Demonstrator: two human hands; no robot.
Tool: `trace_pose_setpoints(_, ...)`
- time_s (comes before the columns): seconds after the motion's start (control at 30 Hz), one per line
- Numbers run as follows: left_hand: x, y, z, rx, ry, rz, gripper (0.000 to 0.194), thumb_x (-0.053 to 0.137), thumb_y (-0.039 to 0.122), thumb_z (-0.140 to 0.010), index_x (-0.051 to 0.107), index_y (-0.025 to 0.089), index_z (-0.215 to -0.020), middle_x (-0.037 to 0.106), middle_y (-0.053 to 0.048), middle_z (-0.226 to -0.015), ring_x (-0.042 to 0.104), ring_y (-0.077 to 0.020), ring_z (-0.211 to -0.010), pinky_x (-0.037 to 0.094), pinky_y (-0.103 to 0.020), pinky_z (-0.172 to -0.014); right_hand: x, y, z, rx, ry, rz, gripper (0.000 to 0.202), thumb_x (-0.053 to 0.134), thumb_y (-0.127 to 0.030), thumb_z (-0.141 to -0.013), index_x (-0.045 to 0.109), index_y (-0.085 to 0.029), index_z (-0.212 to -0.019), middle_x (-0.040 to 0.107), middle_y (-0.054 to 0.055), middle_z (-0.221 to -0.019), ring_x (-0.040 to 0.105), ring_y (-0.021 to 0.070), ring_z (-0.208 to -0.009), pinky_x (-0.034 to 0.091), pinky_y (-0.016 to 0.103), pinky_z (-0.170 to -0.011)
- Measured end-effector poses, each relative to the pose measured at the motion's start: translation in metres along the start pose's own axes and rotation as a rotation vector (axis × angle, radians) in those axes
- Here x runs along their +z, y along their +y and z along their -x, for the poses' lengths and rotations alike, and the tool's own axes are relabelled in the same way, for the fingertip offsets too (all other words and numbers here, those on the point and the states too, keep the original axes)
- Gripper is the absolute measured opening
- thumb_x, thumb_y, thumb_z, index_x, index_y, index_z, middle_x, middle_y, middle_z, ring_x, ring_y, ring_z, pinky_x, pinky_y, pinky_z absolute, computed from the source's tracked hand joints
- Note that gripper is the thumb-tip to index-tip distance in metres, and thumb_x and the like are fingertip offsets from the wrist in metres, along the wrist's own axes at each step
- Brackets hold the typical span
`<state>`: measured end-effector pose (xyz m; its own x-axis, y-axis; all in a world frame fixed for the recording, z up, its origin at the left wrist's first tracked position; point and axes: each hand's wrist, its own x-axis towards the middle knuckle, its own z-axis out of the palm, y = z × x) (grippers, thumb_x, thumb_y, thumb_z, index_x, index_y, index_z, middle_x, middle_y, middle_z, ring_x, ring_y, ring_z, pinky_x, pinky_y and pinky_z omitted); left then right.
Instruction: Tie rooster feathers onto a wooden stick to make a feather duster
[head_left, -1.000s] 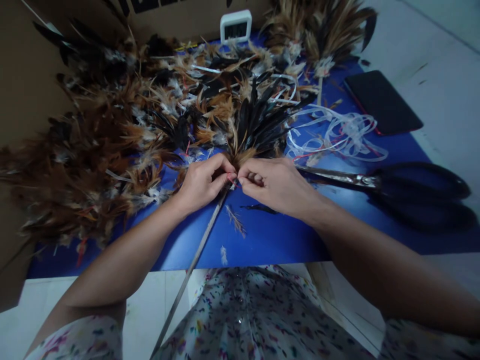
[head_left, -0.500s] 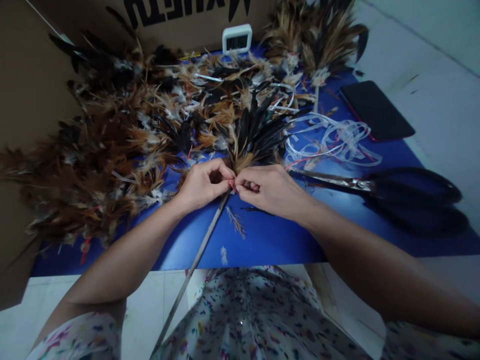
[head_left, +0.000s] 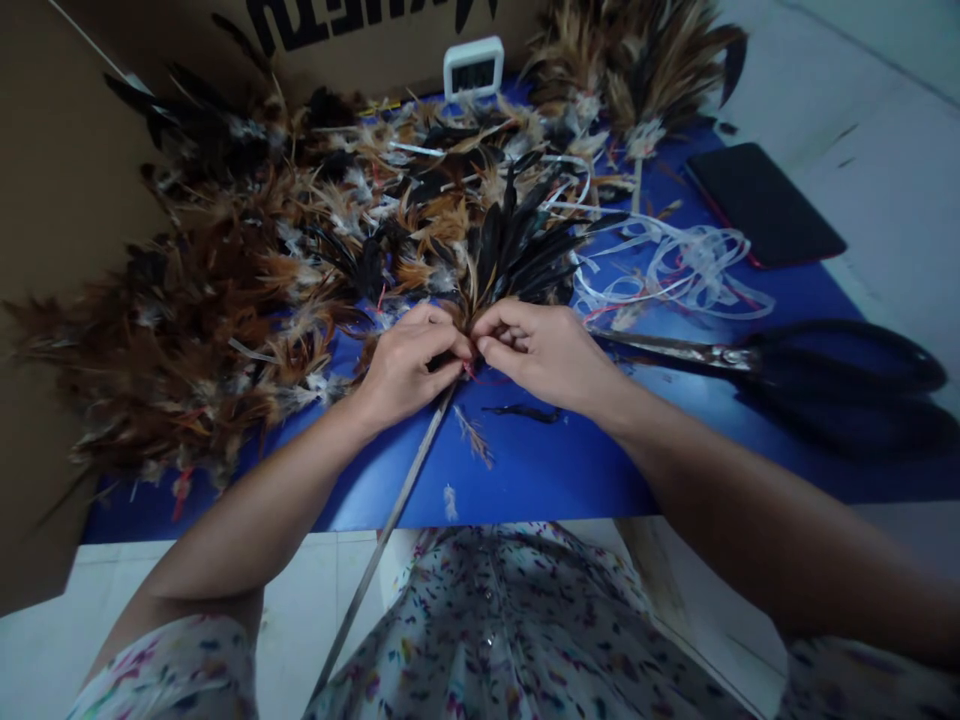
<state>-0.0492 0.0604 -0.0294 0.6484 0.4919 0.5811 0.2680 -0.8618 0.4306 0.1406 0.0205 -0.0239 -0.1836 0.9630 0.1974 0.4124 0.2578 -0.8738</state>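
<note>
Black and brown feathers [head_left: 517,250] fan out at the top of a thin stick [head_left: 405,490], like a feather duster. The stick slants down past the table's front edge toward my lap. My left hand [head_left: 412,362] is closed, thumb and fingers pinching the stick just below the feathers. Red string [head_left: 470,369] shows at its fingertips. From the other side my right hand [head_left: 544,350] pinches at the base of the feathers, its fingertips close to the left ones. What exactly lies between the right fingertips is partly hidden.
Loose feathers [head_left: 210,330] cover the left and back of the blue table [head_left: 555,480]. Large black-handled scissors [head_left: 720,358] lie to the right, near tangled clear ribbon [head_left: 697,265] and a phone [head_left: 765,205]. A white digital clock [head_left: 472,70] stands before a cardboard box [head_left: 375,50].
My right hand has moved slightly up, from the red string to the base of the feathers. My left hand still pinches the stick. The whole view has shifted slightly.
</note>
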Motion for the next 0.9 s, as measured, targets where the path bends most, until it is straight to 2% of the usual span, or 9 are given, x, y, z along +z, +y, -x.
trace_pose_setpoints(0.17,-0.001,0.0,0.001,0.092,0.003,-0.016,0.008,0.064,0.008,-0.083,0.064,0.015,-0.08,0.071,-0.001,-0.077,0.067,-0.0125,-0.083,0.054,-0.026,-0.079,0.0,0.001,-0.001,-0.012,-0.007,0.024,0.016,0.056,-0.011,-0.079,0.071,-0.016,-0.082,0.07,0.001,-0.074,0.063,0.0119,-0.068,0.045,0.024,-0.066)
trace_pose_setpoints(0.5,-0.001,-0.003,0.002,0.11,0.007,-0.035,0.006,0.061,0.012,-0.088,0.064,0.015,-0.084,0.073,-0.003,-0.082,0.071,-0.0119,-0.084,0.057,-0.025,-0.078,-0.001,0.006,-0.003,0.027,-0.024,0.046,0.016,0.058,-0.015,-0.078,0.073,-0.016,-0.083,0.069,0.0,-0.068,0.058,0.0107,-0.061,0.042,0.024,-0.06)
trace_pose_setpoints(0.7,-0.001,-0.009,0.004,0.194,-0.024,-0.087,0.009,0.055,0.017,-0.093,0.064,0.018,-0.093,0.072,-0.001,-0.086,0.071,-0.0125,-0.089,0.057,-0.028,-0.082,-0.002,0.01,-0.003,0.044,-0.047,0.004,0.013,0.061,-0.014,-0.078,0.073,-0.017,-0.083,0.068,-0.001,-0.067,0.059,0.0111,-0.06,0.043,0.025,-0.058)
trace_pose_setpoints(0.9,-0.002,-0.014,0.005,0.197,-0.032,-0.076,0.015,0.052,0.023,-0.096,0.064,0.022,-0.105,0.071,-0.001,-0.093,0.071,-0.0145,-0.093,0.058,-0.029,-0.083,-0.001,0.01,-0.004,0.053,-0.024,-0.034,0.009,0.064,-0.012,-0.077,0.071,-0.019,-0.078,0.066,-0.001,-0.065,0.058,0.0111,-0.058,0.043,0.025,-0.055)
